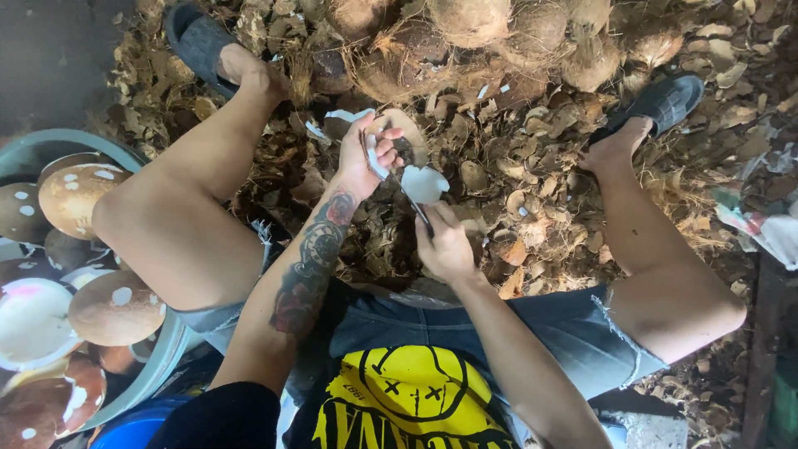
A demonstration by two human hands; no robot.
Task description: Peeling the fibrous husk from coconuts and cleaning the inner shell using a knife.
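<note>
Midway, we grip a coconut piece (pixel 397 137) in our left hand (pixel 366 158); our right hand (pixel 445 245) clutches a knife (pixel 416 208). Peeled coconuts (pixel 116 308) fill the tub (pixel 158 366); unhusked ones (pixel 465 21) remain.

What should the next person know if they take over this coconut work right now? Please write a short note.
Left hand grips a broken coconut piece with white flesh.
Right hand holds a dark-handled knife, its blade at a white flesh piece.
Done: peeled brown coconuts fill the grey-blue round basin on the left.
Left: unpeeled hairy coconuts wait ahead, on brown husk scraps.
</note>
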